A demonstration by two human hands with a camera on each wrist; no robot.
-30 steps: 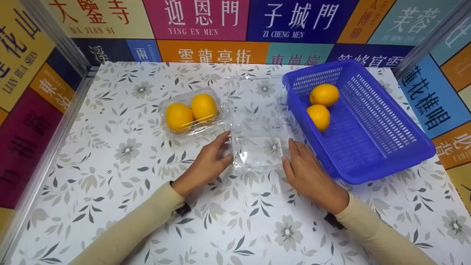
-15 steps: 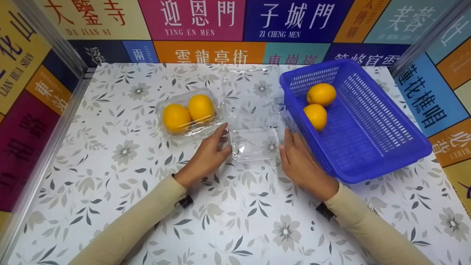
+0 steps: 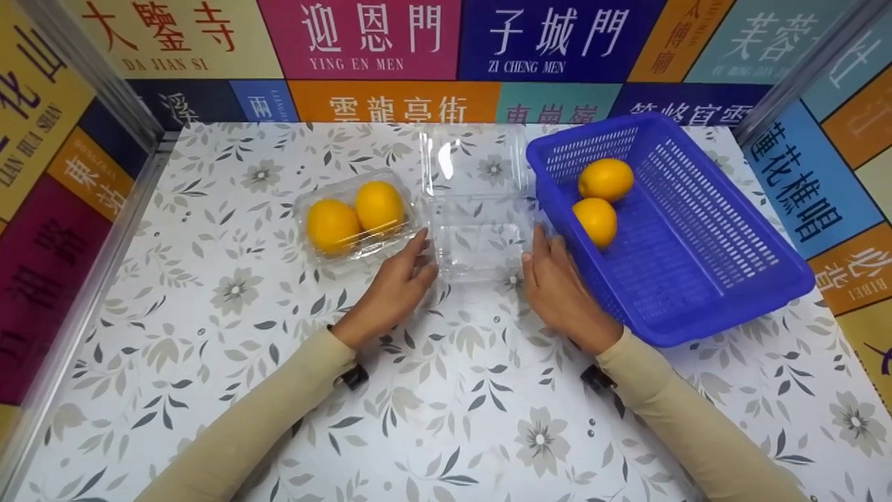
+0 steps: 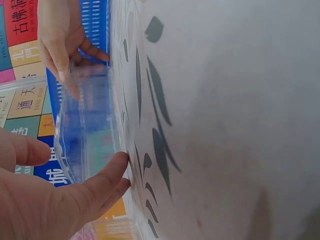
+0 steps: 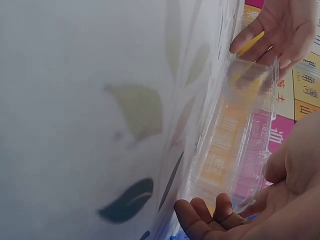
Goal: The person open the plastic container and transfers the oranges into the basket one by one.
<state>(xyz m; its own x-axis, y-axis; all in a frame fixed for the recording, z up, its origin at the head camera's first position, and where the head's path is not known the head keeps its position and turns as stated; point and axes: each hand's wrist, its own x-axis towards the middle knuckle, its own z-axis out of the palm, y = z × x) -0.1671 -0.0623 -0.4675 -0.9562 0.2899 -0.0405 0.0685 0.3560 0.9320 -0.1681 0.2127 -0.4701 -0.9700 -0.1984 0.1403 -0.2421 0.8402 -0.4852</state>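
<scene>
A clear plastic clamshell box (image 3: 481, 247) lies unfolded on the table, its raised lid (image 3: 474, 164) toward the back wall. My left hand (image 3: 390, 289) is at the left side of its near half, fingers extended with the tips right at the edge. On the opposite side, my right hand (image 3: 566, 296) has its fingers along the box's right edge. In the left wrist view, the fingers (image 4: 100, 187) rest low by the tabletop beside the clear wall. The right wrist view shows the right fingers (image 5: 200, 220) loosely bent at the box's end. Nothing lies inside the box.
Left of it sits a closed clear box (image 3: 348, 259) holding two oranges (image 3: 332, 224). A blue plastic basket (image 3: 704, 307) stands close on the right, with two oranges (image 3: 605, 180) inside. Printed panels (image 3: 376, 42) wall the flowered table at the back and sides.
Both hands have moved slightly away from me, and the unfolded clear box has slid toward the back wall between them. Its lid now stands more raised. The oranges and basket stay put.
</scene>
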